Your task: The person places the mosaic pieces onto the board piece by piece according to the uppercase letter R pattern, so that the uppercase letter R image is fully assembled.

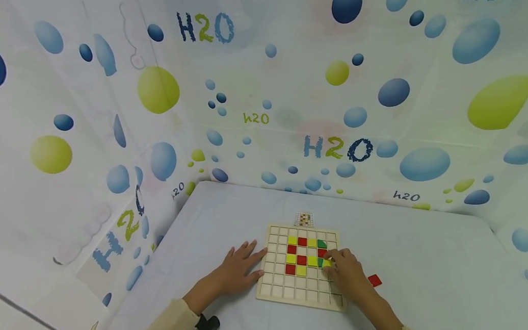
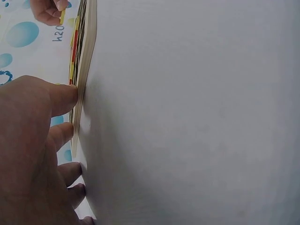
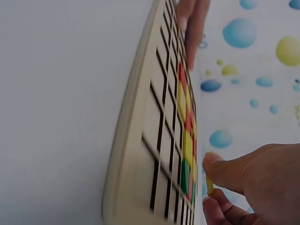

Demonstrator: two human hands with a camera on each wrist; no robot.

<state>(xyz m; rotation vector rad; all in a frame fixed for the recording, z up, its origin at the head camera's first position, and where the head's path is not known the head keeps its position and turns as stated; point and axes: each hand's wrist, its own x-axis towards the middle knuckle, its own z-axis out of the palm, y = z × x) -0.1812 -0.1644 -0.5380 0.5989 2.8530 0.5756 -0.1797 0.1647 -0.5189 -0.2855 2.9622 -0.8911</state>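
A wooden grid board (image 1: 273,291) lies on the white table, with red, yellow and green tiles in several of its squares. My left hand (image 1: 237,269) rests at the board's left edge with fingers spread and straight, thumb and fingers touching the rim. Over the right side of the board, my right hand (image 1: 347,274) pinches a small yellow tile (image 3: 209,183) between thumb and fingers. Near that hand are a green quarter-round tile (image 1: 322,244) and a red tile (image 1: 321,253) in the grid. Part of the right columns is hidden under the right hand.
A loose red tile (image 1: 374,280) lies on the table right of the board, beside the right forearm. A small pattern card (image 1: 303,219) lies just beyond the board's far edge. A printed curtain (image 1: 265,150) hangs behind the table.
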